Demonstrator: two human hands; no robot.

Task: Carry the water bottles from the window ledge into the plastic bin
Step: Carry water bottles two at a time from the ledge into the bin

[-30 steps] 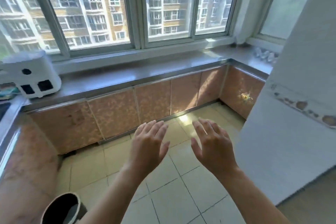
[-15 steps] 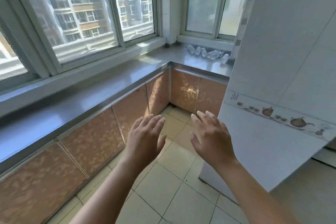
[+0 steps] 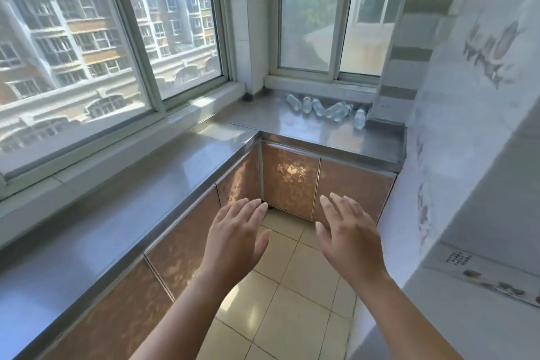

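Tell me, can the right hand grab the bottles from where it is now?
Probably not yet. The right hand is open in the air above the floor, and the bottles lie far off at the back of the ledge. Nothing blocks the way, though, so walking closer should do it.

No legible text, brand, number or sign in the head view. The water bottles (image 3: 327,109) on the window ledge (image 3: 306,128) are too small and blurred for any label to be read. On the white tiled wall (image 3: 482,155) to the right of the ledge, a small patch of dark marks (image 3: 455,258) sits low down; whether it is print or pattern cannot be told. Other wall marks are pictorial motifs, not lettering.
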